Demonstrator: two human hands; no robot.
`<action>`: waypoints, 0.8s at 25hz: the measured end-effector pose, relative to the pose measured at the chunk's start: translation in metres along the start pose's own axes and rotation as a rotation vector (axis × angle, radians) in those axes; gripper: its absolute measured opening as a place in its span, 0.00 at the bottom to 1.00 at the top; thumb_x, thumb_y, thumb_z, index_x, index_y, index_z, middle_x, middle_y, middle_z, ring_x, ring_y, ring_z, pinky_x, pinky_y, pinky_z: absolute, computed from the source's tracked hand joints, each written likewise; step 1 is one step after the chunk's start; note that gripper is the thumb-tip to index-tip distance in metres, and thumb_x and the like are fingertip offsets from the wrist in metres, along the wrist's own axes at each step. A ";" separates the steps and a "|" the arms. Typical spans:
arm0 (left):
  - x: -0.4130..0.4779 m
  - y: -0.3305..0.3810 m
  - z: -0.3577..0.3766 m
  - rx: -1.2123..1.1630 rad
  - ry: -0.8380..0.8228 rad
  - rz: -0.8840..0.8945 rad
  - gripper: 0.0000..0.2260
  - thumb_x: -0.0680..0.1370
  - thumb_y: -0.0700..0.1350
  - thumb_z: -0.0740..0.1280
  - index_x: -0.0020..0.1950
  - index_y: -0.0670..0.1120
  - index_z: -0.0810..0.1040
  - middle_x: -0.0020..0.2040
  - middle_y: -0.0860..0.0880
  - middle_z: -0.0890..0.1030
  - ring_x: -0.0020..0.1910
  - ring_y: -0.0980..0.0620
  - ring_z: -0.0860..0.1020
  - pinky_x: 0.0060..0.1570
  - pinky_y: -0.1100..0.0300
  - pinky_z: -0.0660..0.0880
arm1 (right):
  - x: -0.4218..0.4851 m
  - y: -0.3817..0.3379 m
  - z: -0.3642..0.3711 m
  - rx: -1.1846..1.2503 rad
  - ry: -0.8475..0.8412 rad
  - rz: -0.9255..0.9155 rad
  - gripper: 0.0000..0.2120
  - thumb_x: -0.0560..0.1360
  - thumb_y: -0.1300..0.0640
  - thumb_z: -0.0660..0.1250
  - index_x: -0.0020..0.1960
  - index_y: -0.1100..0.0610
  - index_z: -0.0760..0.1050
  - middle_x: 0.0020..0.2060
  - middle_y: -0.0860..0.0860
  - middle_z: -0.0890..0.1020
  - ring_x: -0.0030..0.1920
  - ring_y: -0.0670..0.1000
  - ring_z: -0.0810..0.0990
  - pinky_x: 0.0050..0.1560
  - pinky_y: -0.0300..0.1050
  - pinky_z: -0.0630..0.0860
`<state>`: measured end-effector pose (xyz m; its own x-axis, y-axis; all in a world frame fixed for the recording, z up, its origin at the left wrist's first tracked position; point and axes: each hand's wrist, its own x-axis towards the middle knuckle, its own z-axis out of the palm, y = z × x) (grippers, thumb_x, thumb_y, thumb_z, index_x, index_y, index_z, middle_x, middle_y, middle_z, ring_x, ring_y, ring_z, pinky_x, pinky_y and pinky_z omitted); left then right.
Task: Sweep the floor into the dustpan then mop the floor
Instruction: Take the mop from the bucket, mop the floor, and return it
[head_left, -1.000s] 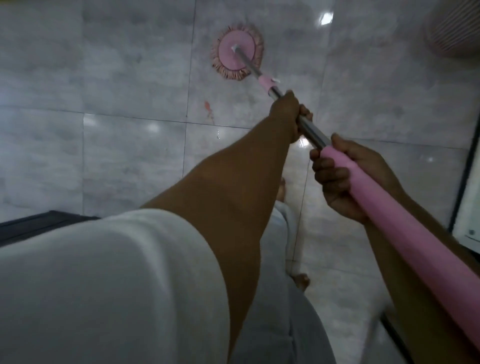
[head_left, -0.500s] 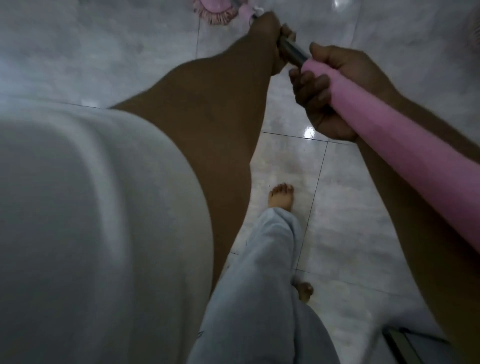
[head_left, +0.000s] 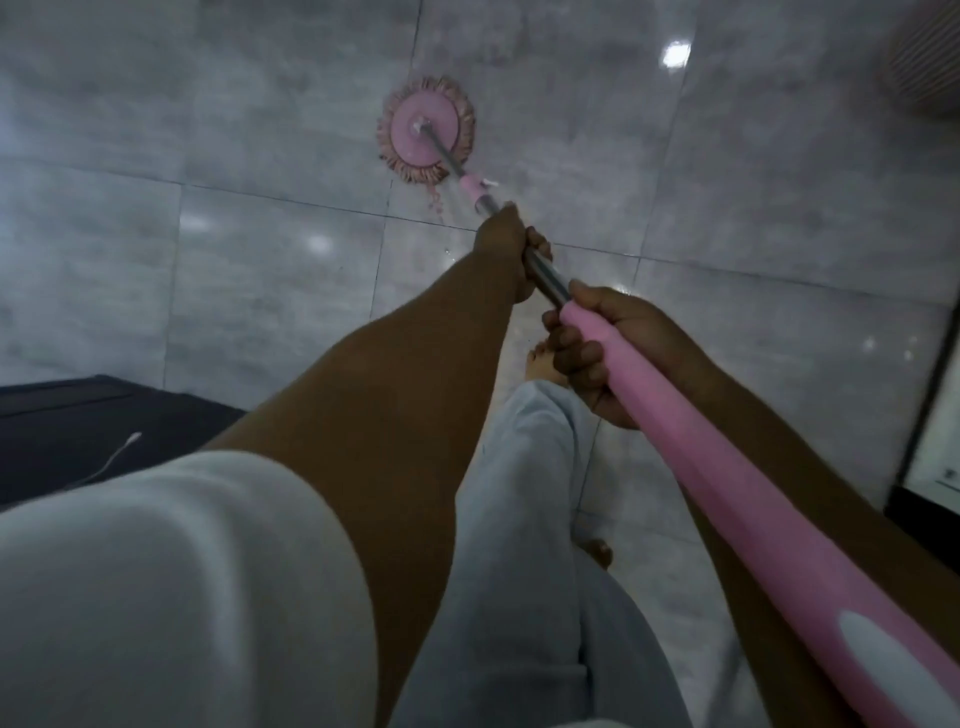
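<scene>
The left hand (head_left: 511, 249) is gripping the steel pole (head_left: 548, 278), the right hand (head_left: 618, 353) is clutching the pink handle (head_left: 727, 467), the round mop head (head_left: 423, 132) is lying flat on the tiled floor (head_left: 260, 260).

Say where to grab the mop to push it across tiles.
Grip the handle, not the mop head: left hand wraps the thin steel shaft, right hand the thick pink sleeve, each from its own side, since the pole slants toward the person.
</scene>
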<state>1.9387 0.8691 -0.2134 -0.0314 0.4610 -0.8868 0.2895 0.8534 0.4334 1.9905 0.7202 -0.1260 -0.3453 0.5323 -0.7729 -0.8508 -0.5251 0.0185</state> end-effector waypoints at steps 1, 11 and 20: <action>-0.001 -0.018 -0.006 -0.088 -0.033 -0.074 0.15 0.82 0.53 0.59 0.40 0.46 0.68 0.19 0.51 0.66 0.17 0.55 0.65 0.20 0.69 0.66 | -0.007 0.026 -0.008 -0.021 -0.016 0.012 0.15 0.79 0.47 0.59 0.45 0.59 0.72 0.27 0.48 0.73 0.21 0.42 0.70 0.17 0.32 0.67; -0.122 -0.210 -0.001 -0.003 -0.171 -0.178 0.13 0.82 0.54 0.58 0.43 0.46 0.69 0.21 0.51 0.66 0.18 0.54 0.66 0.27 0.66 0.71 | -0.133 0.196 -0.104 0.153 0.055 -0.113 0.15 0.76 0.48 0.61 0.47 0.62 0.73 0.29 0.50 0.74 0.21 0.43 0.71 0.18 0.33 0.68; -0.211 -0.298 0.051 0.118 -0.421 -0.349 0.14 0.82 0.53 0.58 0.44 0.44 0.69 0.26 0.47 0.70 0.17 0.53 0.71 0.23 0.63 0.73 | -0.235 0.270 -0.159 0.352 -0.012 -0.159 0.19 0.72 0.48 0.72 0.54 0.59 0.71 0.31 0.50 0.75 0.22 0.45 0.72 0.19 0.37 0.72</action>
<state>1.9074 0.5052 -0.1633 0.2330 -0.0012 -0.9725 0.4359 0.8940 0.1033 1.9053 0.3479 -0.0407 -0.2012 0.5977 -0.7761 -0.9773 -0.1767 0.1173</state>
